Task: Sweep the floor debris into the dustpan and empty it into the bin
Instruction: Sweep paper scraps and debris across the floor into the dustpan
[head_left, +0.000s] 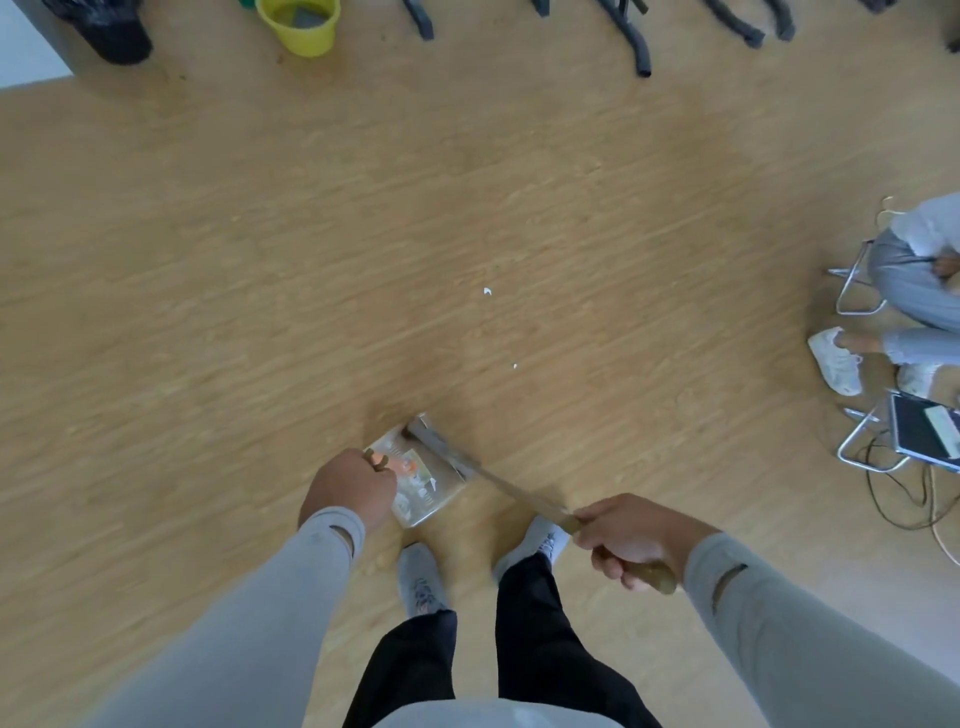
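Note:
A metal dustpan (423, 486) rests on the wood floor just ahead of my feet, with orange and white scraps inside it. My left hand (349, 491) grips the dustpan's handle at its left side. My right hand (631, 540) grips the wooden handle of the broom (524, 496), whose dark head (434, 441) lies at the dustpan's far edge. Two white bits of debris lie on the floor beyond, a larger scrap (487, 291) and a tiny speck (515, 366). A bin lined with a black bag (106, 28) stands at the far left.
A yellow bucket (301, 26) stands at the back beside the black bin. Black chair legs (636, 39) line the far edge. At the right a seated person (914, 291) has white shoes out, with a tablet (924, 431) and cables (904, 493) on the floor.

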